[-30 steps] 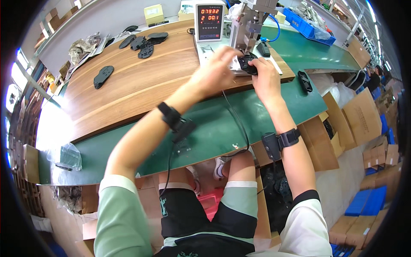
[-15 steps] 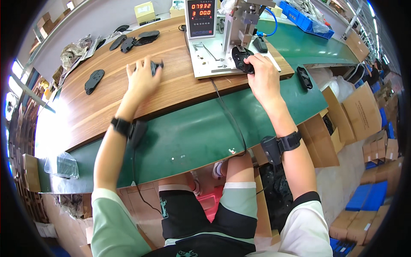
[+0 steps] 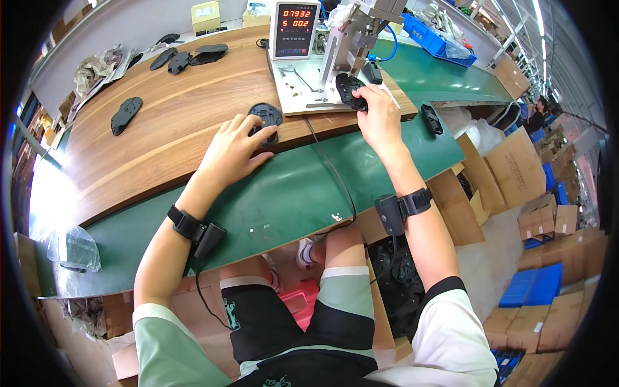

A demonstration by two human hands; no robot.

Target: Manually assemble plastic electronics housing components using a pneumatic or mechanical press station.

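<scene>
My right hand pinches a black plastic mouse shell under the head of a metal bench press, on its white base plate. Thumb and fingers are closed on the shell's near right edge. Left of the machine, my left hand has its fingertips hooked over another dark mouse shell at the front of the wooden board. Its thumb sits close to the shell's near edge, and the fingers partly cover the shell.
Several black shells lie at the back of the wooden board, and one flat shell lies further left. A display box adjoins the press. Another black part rests on the green tabletop. Cardboard boxes stand right.
My left hand has come right and nearer, and the dark shell beside it now lies closer to the press. My right hand still holds its shell there. The display's red digits differ.
</scene>
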